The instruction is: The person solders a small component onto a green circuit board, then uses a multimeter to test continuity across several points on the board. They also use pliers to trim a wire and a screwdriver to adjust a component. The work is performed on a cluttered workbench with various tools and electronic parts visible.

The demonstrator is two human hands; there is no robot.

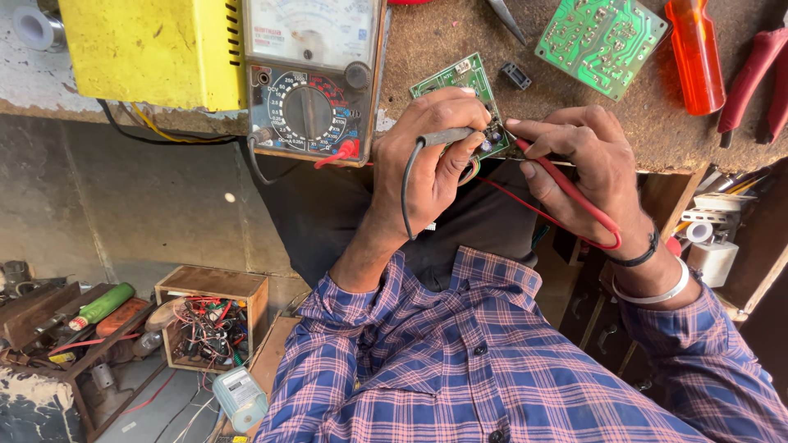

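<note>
At the near edge of the worn surface (pixel 657 123), a small green circuit board (pixel 460 82) lies under both hands. The left hand (pixel 431 152) pinches a black probe (pixel 447 136), the right hand (pixel 587 164) a red probe (pixel 566 184); tips meet the board's components, so the analog multimeter (pixel 316 78) alongside faces the person.
</note>
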